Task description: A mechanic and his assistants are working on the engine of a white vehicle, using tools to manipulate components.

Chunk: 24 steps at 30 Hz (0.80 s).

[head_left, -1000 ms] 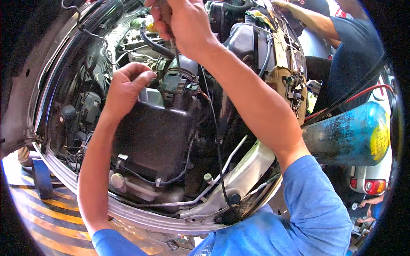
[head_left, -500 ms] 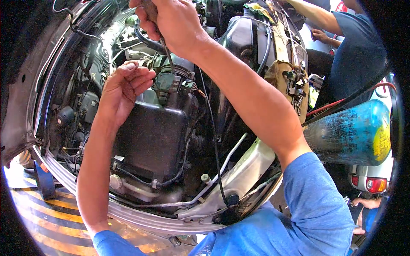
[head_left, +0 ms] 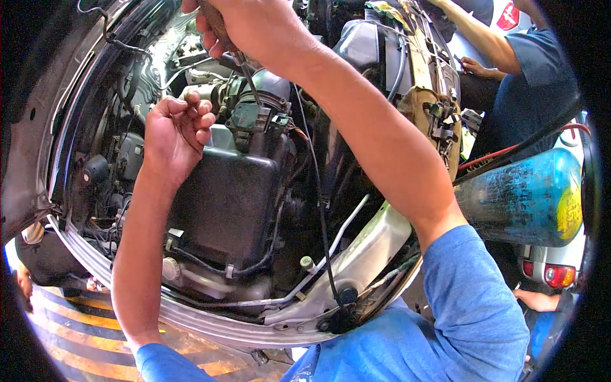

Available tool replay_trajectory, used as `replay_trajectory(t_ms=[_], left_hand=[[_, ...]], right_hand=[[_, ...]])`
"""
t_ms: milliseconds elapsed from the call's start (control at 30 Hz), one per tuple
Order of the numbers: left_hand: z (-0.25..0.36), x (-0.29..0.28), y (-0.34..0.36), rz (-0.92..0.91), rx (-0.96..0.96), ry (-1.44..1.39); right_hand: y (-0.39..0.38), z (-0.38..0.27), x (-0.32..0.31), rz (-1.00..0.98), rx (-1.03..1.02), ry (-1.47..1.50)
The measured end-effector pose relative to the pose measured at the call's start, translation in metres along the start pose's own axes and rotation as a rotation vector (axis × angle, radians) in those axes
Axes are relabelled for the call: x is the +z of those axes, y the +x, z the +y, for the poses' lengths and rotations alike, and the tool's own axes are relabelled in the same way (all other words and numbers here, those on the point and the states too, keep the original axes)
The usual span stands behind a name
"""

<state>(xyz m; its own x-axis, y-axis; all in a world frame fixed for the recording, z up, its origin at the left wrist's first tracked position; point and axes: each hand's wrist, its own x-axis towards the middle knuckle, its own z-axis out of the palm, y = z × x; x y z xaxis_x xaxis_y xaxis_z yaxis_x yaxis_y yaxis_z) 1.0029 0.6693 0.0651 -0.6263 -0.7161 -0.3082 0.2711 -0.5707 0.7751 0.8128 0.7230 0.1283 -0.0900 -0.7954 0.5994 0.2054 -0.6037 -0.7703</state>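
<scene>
My right hand (head_left: pixel 258 32) reaches across the engine bay, wrapped round the dark, worn handle of a screwdriver (head_left: pixel 249 77). Its thin shaft points down to a grey-green housing (head_left: pixel 247 116) on the air intake, and whether the tip touches it I cannot tell. Left of that housing, my left hand (head_left: pixel 173 130) hovers palm up with loosely curled fingers and nothing in it. Just below lies a black air filter box (head_left: pixel 223 207). A wired connector (head_left: pixel 280 121) sits beside the housing.
A silver body rail (head_left: pixel 369 254) and the front edge of the bay lie near me. To the right are a blue gas cylinder (head_left: pixel 522 200), a red hose (head_left: pixel 490 159) and a co-worker in a dark shirt (head_left: pixel 531 89). A raised panel (head_left: pixel 32 127) stands at the left.
My left hand has drawn slightly left and its fingers have curled more. My right hand has shifted a little left and up with the screwdriver. People at the edges have moved.
</scene>
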Motion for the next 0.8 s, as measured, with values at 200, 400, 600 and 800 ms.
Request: replay_trajectory(t_ms=[200,400,600,800], left_hand=[[-0.002,0.009,0.001,0.024,0.001,0.017],[-0.023,0.039,0.018,-0.102,0.661,1.17],[-0.034,0.02,0.044,-0.255,0.718,1.315],[-0.03,0.03,0.041,-0.228,0.695,1.447]], right_hand=[[-0.004,-0.003,0.004,0.29,-0.218,-0.675],[-0.008,0.01,0.02,0.409,-0.393,-0.49],[0.015,0.022,0.012,0.283,-0.286,-0.298],[0.011,0.011,-0.016,-0.142,0.094,0.097]])
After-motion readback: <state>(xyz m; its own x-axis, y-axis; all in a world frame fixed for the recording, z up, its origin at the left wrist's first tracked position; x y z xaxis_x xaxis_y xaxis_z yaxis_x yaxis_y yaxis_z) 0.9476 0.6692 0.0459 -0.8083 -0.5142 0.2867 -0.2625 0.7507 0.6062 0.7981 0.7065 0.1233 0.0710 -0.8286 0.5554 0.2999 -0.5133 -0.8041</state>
